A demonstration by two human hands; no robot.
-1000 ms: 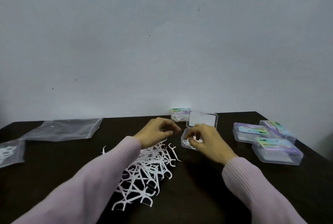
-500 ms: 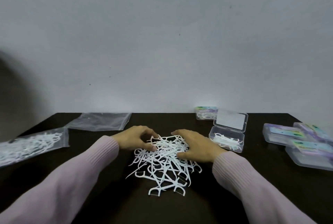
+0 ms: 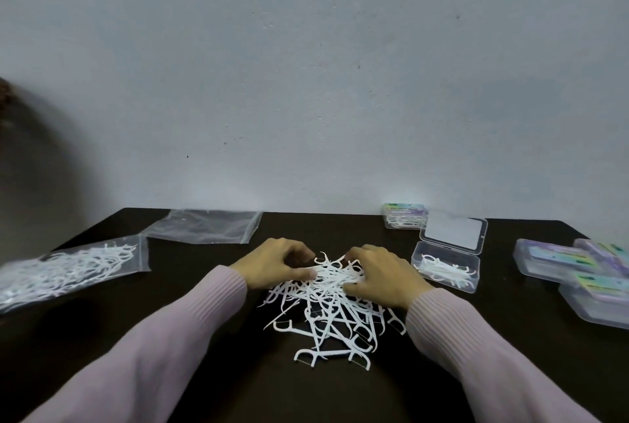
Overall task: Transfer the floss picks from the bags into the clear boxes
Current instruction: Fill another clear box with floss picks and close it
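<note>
Both hands sit on the far edge of the pile of picks (image 3: 332, 303), which lies loose on the counter (image 3: 211, 371) straight in front of the person. The left hand (image 3: 277, 266) curls its fingers over the pile's upper left, thumb pressed against a clump of picks; the right hand (image 3: 381, 274) curls over the upper right, fingers dug into the same clump. Each grip looks closed on picks rather than empty, though how many are caught cannot be told.

The open box (image 3: 446, 268) stands just to the right of the right hand, beyond it and a little farther back, lid tipped up at the rear. A small bundle of picks already lies inside, running along the box's long side, which goes left to right. The picks in the pile point every way.

So the right hand is plainly the nearer one to the box, and the carry goes rightward and slightly away. As I judge it, the gathered clump wants turning so the handles line up with the box's length before it drops in.

A full bag (image 3: 68, 269) and an empty bag (image 3: 204, 227) lie well off to the left.
</note>
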